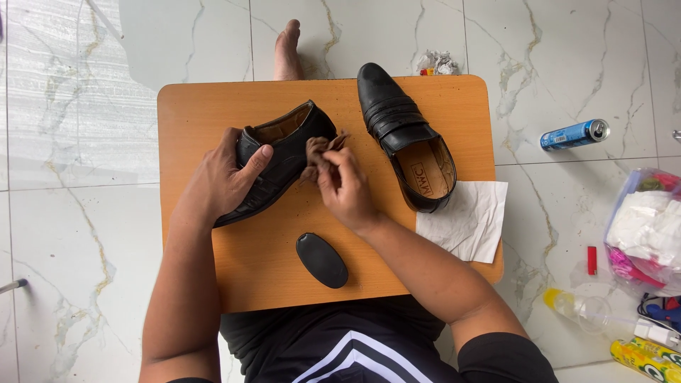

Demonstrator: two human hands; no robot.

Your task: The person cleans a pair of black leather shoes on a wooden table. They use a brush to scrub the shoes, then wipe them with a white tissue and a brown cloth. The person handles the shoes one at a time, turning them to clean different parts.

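Observation:
My left hand (225, 177) grips a black leather shoe (287, 152) lying tilted on its side on a small orange wooden table (213, 106). My right hand (345, 188) pinches a crumpled brown cloth (319, 152) and presses it against the side of that shoe. A second black shoe (397, 120) stands upright on the table to the right, its tan insole showing. A black oval brush or polish lid (322, 260) lies on the table near my body.
A white paper tissue (468, 220) hangs over the table's right edge. On the marble floor lie a blue can (574, 134), a red lighter (591, 260), a plastic bag of rags (649, 230), a spray bottle (603, 312) and crumpled wrappers (436, 62). My bare foot (287, 50) rests beyond the table.

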